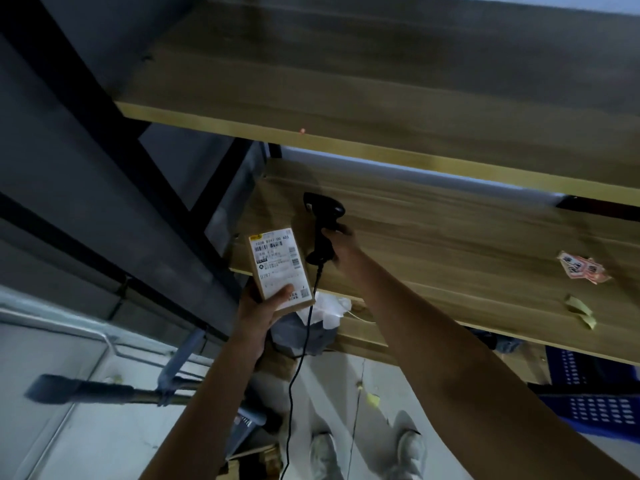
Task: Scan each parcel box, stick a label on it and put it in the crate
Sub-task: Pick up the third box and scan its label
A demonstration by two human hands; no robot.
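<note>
Above the near edge of the wooden tabletop (467, 244), the left hand (263, 313) has its grip closed around a labelled parcel box (280, 268); just right, the right hand (341, 245) grips a black scanner (322, 230) by its handle. A blue crate (595, 403) sits lower right.

Head view, tilted down over nearby shelves (450, 244)

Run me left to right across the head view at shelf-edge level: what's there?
Parcel box in the left hand → barcode scanner in the right hand → red-and-white stickers → yellow tape scraps.
</note>
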